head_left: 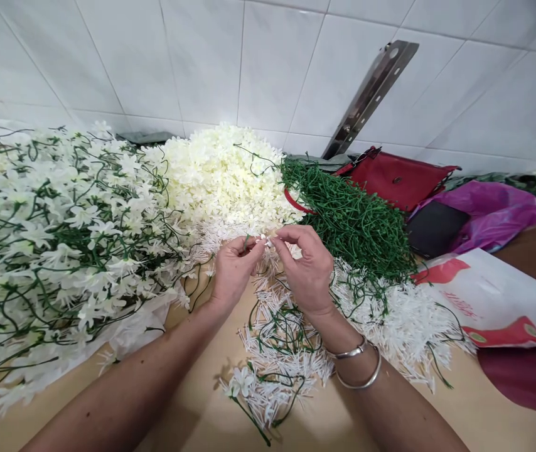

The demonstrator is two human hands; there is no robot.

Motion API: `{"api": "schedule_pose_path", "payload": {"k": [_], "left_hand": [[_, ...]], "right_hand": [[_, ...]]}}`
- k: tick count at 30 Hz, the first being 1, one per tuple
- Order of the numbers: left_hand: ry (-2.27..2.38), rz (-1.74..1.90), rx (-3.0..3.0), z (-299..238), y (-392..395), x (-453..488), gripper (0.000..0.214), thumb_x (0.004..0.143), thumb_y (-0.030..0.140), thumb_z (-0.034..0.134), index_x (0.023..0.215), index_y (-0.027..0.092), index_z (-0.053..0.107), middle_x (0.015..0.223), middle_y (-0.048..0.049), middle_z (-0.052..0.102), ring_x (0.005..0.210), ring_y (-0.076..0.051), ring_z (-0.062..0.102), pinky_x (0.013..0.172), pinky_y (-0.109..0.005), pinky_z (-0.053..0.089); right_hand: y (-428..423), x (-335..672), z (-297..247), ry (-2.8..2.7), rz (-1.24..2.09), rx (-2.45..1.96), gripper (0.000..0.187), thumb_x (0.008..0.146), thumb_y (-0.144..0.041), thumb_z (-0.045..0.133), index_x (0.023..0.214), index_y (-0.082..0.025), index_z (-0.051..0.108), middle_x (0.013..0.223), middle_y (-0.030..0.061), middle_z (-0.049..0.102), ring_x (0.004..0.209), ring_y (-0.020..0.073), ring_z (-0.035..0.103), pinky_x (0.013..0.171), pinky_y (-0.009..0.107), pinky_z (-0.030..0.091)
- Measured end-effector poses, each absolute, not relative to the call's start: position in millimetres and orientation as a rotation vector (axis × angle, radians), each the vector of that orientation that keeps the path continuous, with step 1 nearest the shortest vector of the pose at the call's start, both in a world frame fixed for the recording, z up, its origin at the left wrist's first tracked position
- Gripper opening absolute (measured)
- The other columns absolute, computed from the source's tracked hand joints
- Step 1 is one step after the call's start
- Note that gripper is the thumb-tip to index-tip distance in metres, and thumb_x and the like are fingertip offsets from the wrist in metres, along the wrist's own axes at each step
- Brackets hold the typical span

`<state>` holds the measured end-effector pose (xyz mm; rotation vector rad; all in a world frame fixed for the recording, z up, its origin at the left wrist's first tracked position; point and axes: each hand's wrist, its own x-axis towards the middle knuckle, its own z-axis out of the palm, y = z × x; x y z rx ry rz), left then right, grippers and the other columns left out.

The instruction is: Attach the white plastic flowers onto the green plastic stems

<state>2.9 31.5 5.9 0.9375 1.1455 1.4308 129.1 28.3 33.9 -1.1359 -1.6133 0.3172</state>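
Note:
Over the middle of the table my two hands meet at the fingertips. My left hand (pixel 233 271) is closed in a pinch on a green plastic stem (pixel 247 241), most of which its fingers hide. Thumb and forefinger of my right hand (pixel 310 270) pinch a small white flower piece (pixel 268 241) right beside the left fingertips. Whether stem and white piece are joined I cannot tell. Beneath the hands lie loose white stamen sticks (pixel 272 295). Behind them rises a heap of cream-white fabric petals (pixel 225 172), and a pile of green stems (pixel 357 220) lies to the right.
Assembled white artificial flowers (pixel 70 232) are heaped at left. More white sticks (pixel 404 320) spread at right. A red bag (pixel 395 179), purple plastic bag (pixel 508 207), black pouch (pixel 437 227) and printed white bag (pixel 498 289) lie farther right. A metal bracket (pixel 371 94) leans by the tiled wall.

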Motion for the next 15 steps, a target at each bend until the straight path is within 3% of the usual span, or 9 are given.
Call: {"api": "schedule_pose_path", "payload": {"k": [6, 10, 15], "left_hand": [[1.091, 1.397, 1.013, 3, 32, -1, 0.040, 0.082, 0.042, 0.074, 0.058, 0.018, 0.052, 0.045, 0.0080, 0.042, 0.042, -0.006, 0.037, 0.047, -0.021, 0.030], [1.028, 1.383, 1.007, 3, 33, -1, 0.039, 0.081, 0.044, 0.075, 0.060, 0.017, 0.058, 0.048, 0.0068, 0.048, 0.043, -0.006, 0.044, 0.050, -0.021, 0.036], [0.984, 1.380, 0.979, -2, 35, -3, 0.032, 0.082, 0.046, 0.076, 0.072, 0.015, 0.070, 0.052, 0.0047, 0.057, 0.044, -0.007, 0.050, 0.049, -0.020, 0.039]], "right_hand": [[35, 132, 26, -1.738, 0.011, -1.090, 0.012, 0.098, -0.018, 0.060, 0.094, -0.027, 0.068, 0.092, 0.0050, 0.075, 0.092, 0.0206, 0.070, 0.087, 0.038, 0.057], [36, 135, 17, -1.809, -0.191, -0.989, 0.013, 0.099, -0.015, 0.060, 0.102, -0.025, 0.069, 0.096, 0.0066, 0.076, 0.093, 0.0200, 0.073, 0.084, 0.036, 0.059], [34, 135, 7, -1.963, -0.276, -0.826, 0.027, 0.098, -0.012, 0.060, 0.121, -0.025, 0.066, 0.108, 0.0087, 0.077, 0.099, 0.0210, 0.073, 0.087, 0.039, 0.057]]}}
